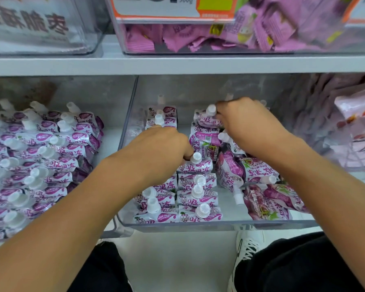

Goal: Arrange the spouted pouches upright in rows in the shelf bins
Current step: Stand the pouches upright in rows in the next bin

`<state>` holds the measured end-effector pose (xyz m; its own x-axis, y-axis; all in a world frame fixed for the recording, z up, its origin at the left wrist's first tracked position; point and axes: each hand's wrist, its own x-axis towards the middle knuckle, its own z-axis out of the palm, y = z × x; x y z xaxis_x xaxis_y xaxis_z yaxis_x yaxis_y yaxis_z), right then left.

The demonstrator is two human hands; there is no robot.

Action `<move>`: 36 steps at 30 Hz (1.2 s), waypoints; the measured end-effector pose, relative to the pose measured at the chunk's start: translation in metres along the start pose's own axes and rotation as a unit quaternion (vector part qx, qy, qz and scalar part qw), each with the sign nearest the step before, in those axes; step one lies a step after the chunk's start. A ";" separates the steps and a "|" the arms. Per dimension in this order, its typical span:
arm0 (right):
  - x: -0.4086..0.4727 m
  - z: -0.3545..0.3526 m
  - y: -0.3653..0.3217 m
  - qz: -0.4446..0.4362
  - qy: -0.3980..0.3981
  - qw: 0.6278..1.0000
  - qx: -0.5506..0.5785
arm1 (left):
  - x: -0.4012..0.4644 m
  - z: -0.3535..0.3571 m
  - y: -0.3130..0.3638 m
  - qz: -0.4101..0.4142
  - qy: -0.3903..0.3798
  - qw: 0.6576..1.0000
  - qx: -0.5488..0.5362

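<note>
Both of the person's hands were down in the middle clear bin [198, 226], among the purple and white spouted pouches. The left hand [162, 148] had its fingers curled over a standing pouch [195, 166], at its white cap; whether they truly pinched it I could not tell. Just behind and in front of that grip, pouches stood upright in two rows. The right hand [242, 123] pinched the top of another pouch [208, 119] at the back of the bin. Below that grip a loose heap of pouches [261, 186] lay flat and tilted. To the left of both hands, the neighbouring bin [114, 98] held many packed pouches.
</note>
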<state>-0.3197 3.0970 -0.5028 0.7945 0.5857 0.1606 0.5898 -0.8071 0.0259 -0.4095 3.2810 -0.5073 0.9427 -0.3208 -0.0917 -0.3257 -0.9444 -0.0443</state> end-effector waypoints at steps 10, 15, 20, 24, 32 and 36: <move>-0.024 -0.018 -0.015 -0.058 0.005 0.977 0.206 | -0.014 -0.022 -0.005 -0.030 -0.005 0.996 -0.088; -0.020 -0.017 -0.009 -0.097 -0.014 0.974 0.205 | -0.016 -0.042 -0.015 -0.085 0.094 0.977 -0.174; -0.015 -0.006 -0.023 -0.128 -0.006 0.989 0.074 | 0.002 -0.032 -0.009 -0.069 0.050 0.985 -0.148; -0.016 -0.002 -0.016 -0.108 -0.048 0.976 0.181 | 0.008 -0.028 -0.009 -0.076 0.041 0.986 -0.143; -0.004 -0.022 -0.004 -0.066 -0.105 0.972 0.202 | 0.014 -0.018 -0.004 -0.042 -0.051 0.983 -0.172; 0.022 -0.016 -0.001 -0.045 -0.120 0.989 0.077 | 0.011 -0.016 -0.003 -0.034 -0.053 0.987 -0.151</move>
<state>-0.3048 3.1095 -0.4830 0.7387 0.6699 -0.0748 0.6596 -0.7413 -0.1241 -0.3974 3.2793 -0.4918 0.9434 -0.2618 -0.2038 -0.2106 -0.9471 0.2421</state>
